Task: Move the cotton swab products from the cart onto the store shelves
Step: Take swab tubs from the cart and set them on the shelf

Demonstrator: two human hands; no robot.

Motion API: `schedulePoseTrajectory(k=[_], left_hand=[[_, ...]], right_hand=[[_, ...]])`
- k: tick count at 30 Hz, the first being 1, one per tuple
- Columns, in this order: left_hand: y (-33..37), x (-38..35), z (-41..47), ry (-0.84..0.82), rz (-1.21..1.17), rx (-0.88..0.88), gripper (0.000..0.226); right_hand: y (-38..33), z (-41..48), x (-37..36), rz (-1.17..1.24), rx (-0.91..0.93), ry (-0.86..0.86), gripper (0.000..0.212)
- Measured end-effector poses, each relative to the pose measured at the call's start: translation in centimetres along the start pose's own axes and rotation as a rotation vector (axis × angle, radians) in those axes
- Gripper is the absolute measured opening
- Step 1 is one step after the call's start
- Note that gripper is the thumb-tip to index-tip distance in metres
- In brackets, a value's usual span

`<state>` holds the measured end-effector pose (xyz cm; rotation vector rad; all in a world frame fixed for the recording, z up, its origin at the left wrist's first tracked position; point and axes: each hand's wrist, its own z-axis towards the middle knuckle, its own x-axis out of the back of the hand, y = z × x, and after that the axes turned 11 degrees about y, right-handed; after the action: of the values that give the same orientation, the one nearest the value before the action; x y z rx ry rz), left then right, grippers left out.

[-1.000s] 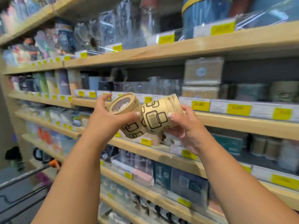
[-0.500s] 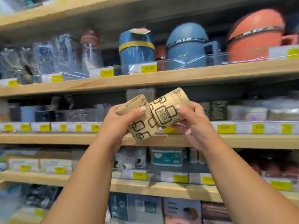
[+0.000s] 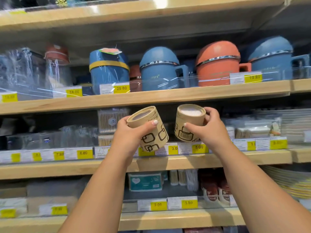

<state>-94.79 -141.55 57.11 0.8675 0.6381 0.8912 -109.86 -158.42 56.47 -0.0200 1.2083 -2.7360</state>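
My left hand (image 3: 133, 133) grips a tan cardboard tube of cotton swabs (image 3: 152, 132), printed with dark rounded squares and tilted with its clear lid up and to the left. My right hand (image 3: 207, 127) holds a second matching swab tube (image 3: 189, 122), nearly upright, with white swab tips showing through its lid and a barcode on its side. Both tubes are raised in front of the middle wooden shelf (image 3: 185, 162), a small gap between them. The cart is out of view.
Clear boxes of wooden-stick swabs (image 3: 111, 120) stand on the middle shelf behind my left hand. Blue and orange lidded mugs (image 3: 159, 69) fill the shelf above. Yellow price tags (image 3: 198, 147) line the shelf edges. A teal pack (image 3: 144, 181) and stick bundles sit on the lower shelf.
The two tubes, touching before, have moved apart, and the right one has turned nearly upright with its lid up. Both hands are closer to the middle shelf, and the view has tilted up.
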Motion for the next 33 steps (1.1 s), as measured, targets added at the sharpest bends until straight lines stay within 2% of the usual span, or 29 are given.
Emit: schedulePoseTrajectory(k=[5, 9, 12, 16, 20, 26, 29, 33], left_hand=[[-0.3, -0.9, 0.3, 0.000, 0.003, 0.021, 0.092], [-0.6, -1.2, 0.4, 0.007, -0.014, 0.052, 0.074], [-0.7, -1.5, 0.7, 0.008, -0.020, 0.068, 0.068], [-0.7, -2.1, 1.3, -0.017, 0.004, 0.065, 0.060], [-0.4, -3.2, 2.2, -0.018, 0.037, 0.043, 0.056], [-0.7, -5.0, 4.6, 0.019, 0.270, -0.018, 0.069], [-1.1, -6.0, 5.3, -0.014, 0.459, -0.038, 0.073], [-1.8, -6.6, 5.1, -0.067, 0.652, -0.056, 0.074]], right_hand=[[0.5, 2.1, -0.2, -0.202, -0.055, -0.050, 0.074], [0.5, 3.1, -1.0, -0.255, -0.088, -0.119, 0.067], [0.7, 3.3, -1.4, -0.322, -0.117, -0.185, 0.061], [1.0, 3.7, -1.7, -0.473, -0.117, -0.271, 0.071], [0.7, 3.8, -1.3, -0.589, -0.083, -0.310, 0.070], [1.4, 2.7, -0.6, -0.623, -0.022, -0.178, 0.054], [1.9, 1.6, -0.6, -0.666, 0.114, -0.169, 0.043], [2.5, 0.3, -0.9, -0.739, 0.280, -0.181, 0.043]])
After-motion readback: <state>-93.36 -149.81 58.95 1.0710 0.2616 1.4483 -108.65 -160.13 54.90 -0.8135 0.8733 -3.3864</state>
